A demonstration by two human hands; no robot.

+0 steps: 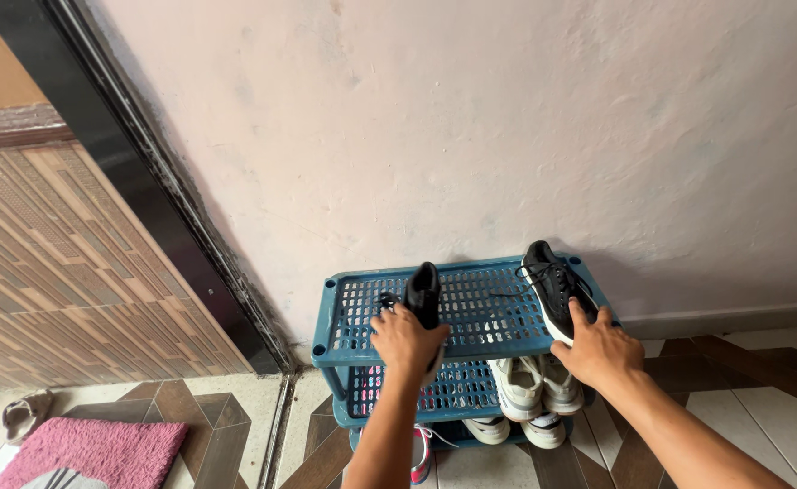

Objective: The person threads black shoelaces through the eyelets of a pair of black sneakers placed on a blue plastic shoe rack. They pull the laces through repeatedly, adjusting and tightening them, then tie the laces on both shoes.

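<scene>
— Where the pale plaster wall (471,127) meets the floor, what stands there?

— A blue plastic shoe rack (344,312) with slotted shelves, pushed against that wall. The floor (761,362) is tiled in brown and white chevrons, and to the left a dark door frame (136,181) borders a panel with a brown geometric pattern.

— And the hands?

— Both are on the rack's top shelf. The left hand (406,340) is wrapped around the heel of a black shoe (423,294), its toe pointing at the wall. The right hand (598,349) lies with fingers spread over the heel end of a second black shoe (551,285), which has a white sole edge and loose laces and sits at the shelf's right end. The two shoes are well apart.

— What else is around?

— A pair of white sneakers (534,380) on the middle shelf, under the right hand. Another white pair (512,430) is on the bottom shelf, beside a shoe with pink on it (421,453), half hidden by the left forearm. A pink mat (91,448) lies on the floor to the left, a worn sandal (25,412) just beside it.
</scene>
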